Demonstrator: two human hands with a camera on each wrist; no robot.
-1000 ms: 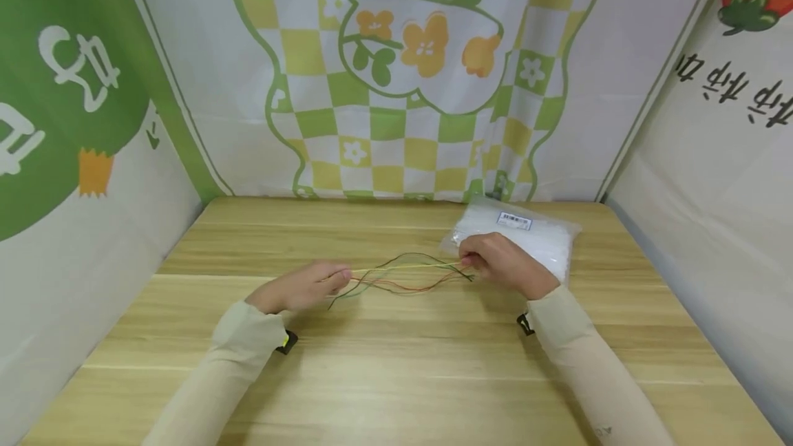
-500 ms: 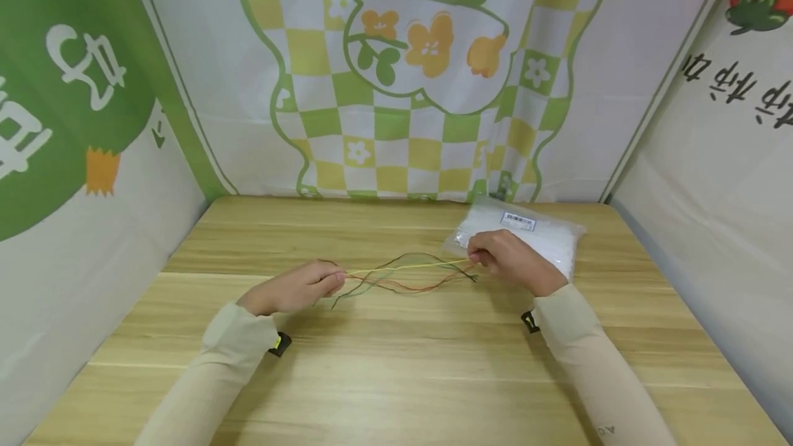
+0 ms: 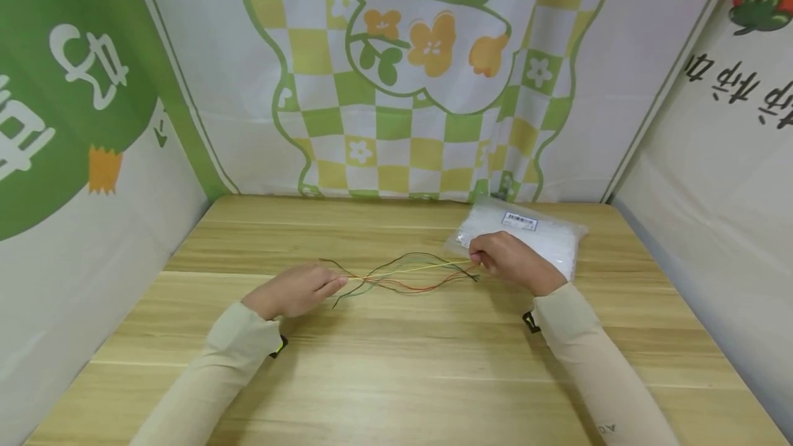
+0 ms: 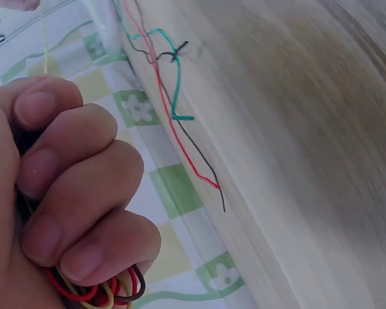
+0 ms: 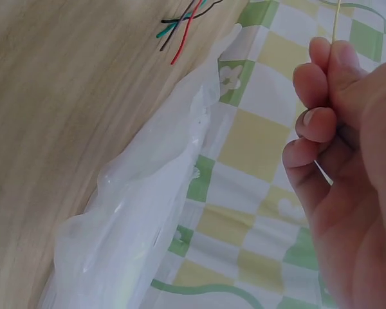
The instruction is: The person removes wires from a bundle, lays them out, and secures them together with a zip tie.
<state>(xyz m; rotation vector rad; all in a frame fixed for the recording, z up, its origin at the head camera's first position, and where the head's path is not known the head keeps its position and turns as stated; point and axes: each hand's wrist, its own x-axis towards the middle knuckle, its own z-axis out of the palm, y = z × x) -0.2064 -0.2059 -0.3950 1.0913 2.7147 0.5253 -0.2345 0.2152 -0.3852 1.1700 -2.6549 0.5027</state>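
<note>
My left hand point(image 3: 291, 291) curls its fingers round a bundle of thin wires, and bent loops of the bundle point(image 4: 96, 293) in red, yellow and black poke out below the little finger in the left wrist view. A yellow wire point(image 3: 421, 268) runs from the left hand, stretched nearly straight, to my right hand point(image 3: 511, 260). The right thumb and fingertips pinch it, as the right wrist view shows. Loose wires lie over the table between the hands: a red wire point(image 4: 174, 134), a green wire point(image 4: 178, 77) and black wires, crossing each other in wavy curves.
A clear plastic bag point(image 3: 548, 243) of white contents with a barcode label point(image 3: 519, 221) lies behind and partly under the right hand. The wooden table point(image 3: 396, 377) is enclosed by printed cloth at the back point(image 3: 409, 126) and both sides.
The left hand has shifted slightly left and lowered, so the yellow wire slopes more. A dark wire end shows above the left hand. The right hand keeps its pinch, barely moved.
</note>
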